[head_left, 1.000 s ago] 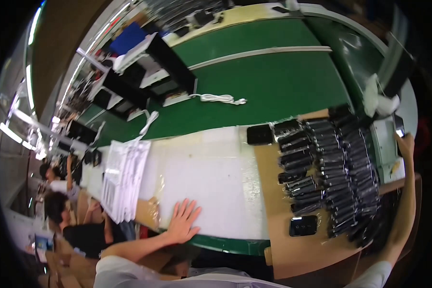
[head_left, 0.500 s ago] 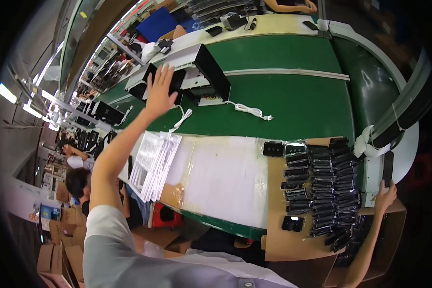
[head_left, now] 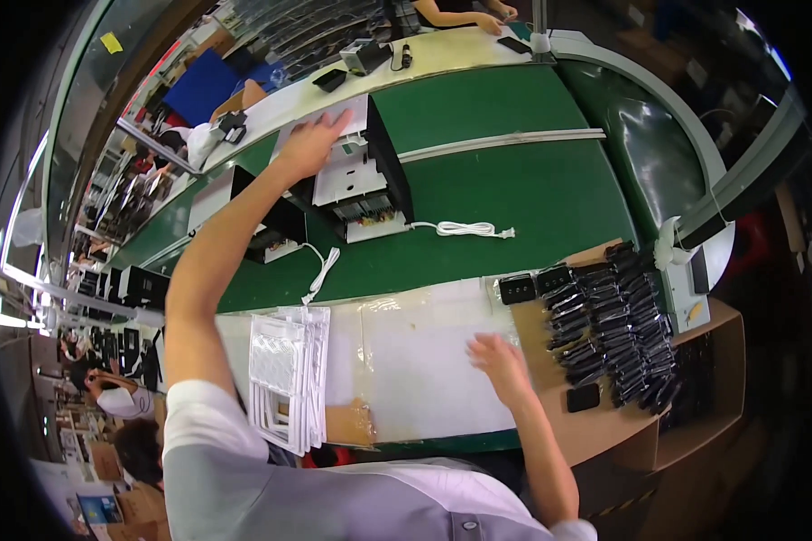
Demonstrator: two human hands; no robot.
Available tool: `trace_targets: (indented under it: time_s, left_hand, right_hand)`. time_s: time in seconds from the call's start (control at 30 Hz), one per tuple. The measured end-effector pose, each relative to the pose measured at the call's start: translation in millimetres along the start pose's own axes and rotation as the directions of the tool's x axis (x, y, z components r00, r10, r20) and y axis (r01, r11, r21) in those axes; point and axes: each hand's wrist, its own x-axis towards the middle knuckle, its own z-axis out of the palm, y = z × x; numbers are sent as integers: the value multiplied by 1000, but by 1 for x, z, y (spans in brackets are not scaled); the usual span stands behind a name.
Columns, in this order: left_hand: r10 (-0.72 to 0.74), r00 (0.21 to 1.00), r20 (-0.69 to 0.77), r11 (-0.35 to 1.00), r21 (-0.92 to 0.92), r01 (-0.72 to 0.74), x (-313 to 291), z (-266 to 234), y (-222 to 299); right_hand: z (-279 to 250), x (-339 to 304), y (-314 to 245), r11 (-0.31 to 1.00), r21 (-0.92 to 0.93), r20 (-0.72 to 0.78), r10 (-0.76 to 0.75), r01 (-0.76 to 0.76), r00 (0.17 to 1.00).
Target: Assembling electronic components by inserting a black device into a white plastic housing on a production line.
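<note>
My left hand (head_left: 314, 146) rests at the top of a black open-fronted appliance housing (head_left: 390, 149), fingers stretched out along its pale upper panel. Inside this housing, a white board and coloured wiring show, and a bundled white power cord (head_left: 465, 229) trails from it on the green conveyor belt. A similar housing (head_left: 275, 221) stands to its left with its own white cord (head_left: 323, 275). Over the white work mat (head_left: 438, 379) hovers my right hand (head_left: 501, 365), slightly blurred, fingers apart and nothing in them. White plastic frames (head_left: 289, 379) lie stacked at the mat's left.
Rows of black plastic-wrapped parts (head_left: 618, 325) cover cardboard (head_left: 559, 415) at the right. An open carton (head_left: 722, 370) stands beyond them, below a curved machine arm (head_left: 740, 185). Another person's hands (head_left: 496, 18) are across the belt.
My left hand has come down onto the housing's top. My right hand has left the dark piece beside the machine at far right and swung in over the mat. The view has shifted.
</note>
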Motion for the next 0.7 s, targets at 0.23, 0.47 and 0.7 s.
trace_targets:
  time_s: [0.23, 0.47, 0.7]
  left_hand:
    - [134, 990, -43, 976, -165, -140, -55, -183, 50]
    - [276, 925, 260, 884, -447, -138, -114, -152, 86]
    - [433, 858, 278, 708, -694, -132, -140, 35, 187]
  right_hand:
    - [25, 128, -29, 777, 618, 56, 107, -119, 993]
    - [27, 37, -75, 996, -74, 159, -30, 42, 987]
    - [-29, -4, -6, 753, -652, 261, 108, 93, 959]
